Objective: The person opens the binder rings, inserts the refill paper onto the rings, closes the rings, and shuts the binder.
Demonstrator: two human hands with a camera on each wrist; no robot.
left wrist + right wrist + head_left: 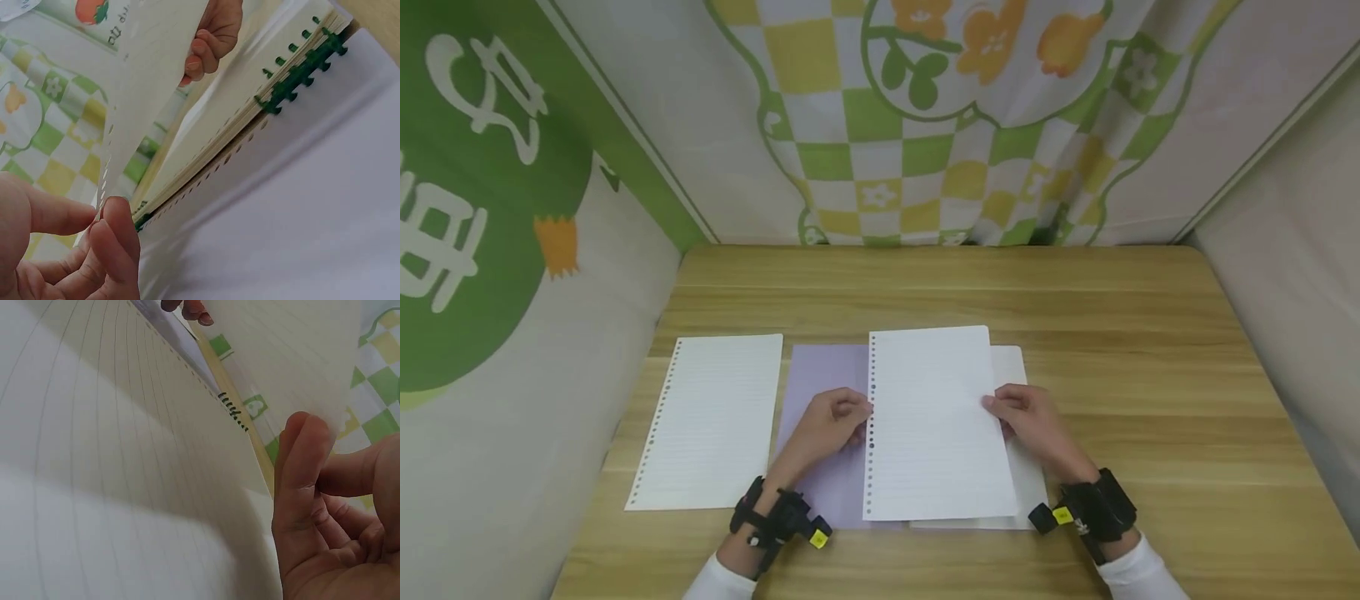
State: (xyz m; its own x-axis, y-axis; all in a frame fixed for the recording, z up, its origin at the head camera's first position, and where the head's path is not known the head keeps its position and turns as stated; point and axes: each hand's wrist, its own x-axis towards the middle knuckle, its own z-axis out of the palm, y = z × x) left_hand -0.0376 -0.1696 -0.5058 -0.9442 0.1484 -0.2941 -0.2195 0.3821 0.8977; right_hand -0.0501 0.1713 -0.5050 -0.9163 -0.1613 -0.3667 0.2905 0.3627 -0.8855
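Observation:
A lined loose-leaf sheet (936, 425) with punched holes down its left side is held up over an open ring binder notebook. My left hand (835, 425) pinches its holed edge between thumb and fingers. At the opposite edge my right hand (1026, 417) pinches the paper. Beneath lies the notebook's lilac cover (823, 375) on the left and its stack of lined pages (1026, 467) on the right. In the left wrist view, green binder rings (303, 72) stand along the spine, with punched pages beside them. The held sheet hides the rings in the head view.
Another lined, punched sheet (711, 417) lies flat on the wooden table (1187, 375), left of the notebook. A patterned curtain (925, 167) hangs behind the table's far edge. Fabric walls (1285, 192) flank both sides.

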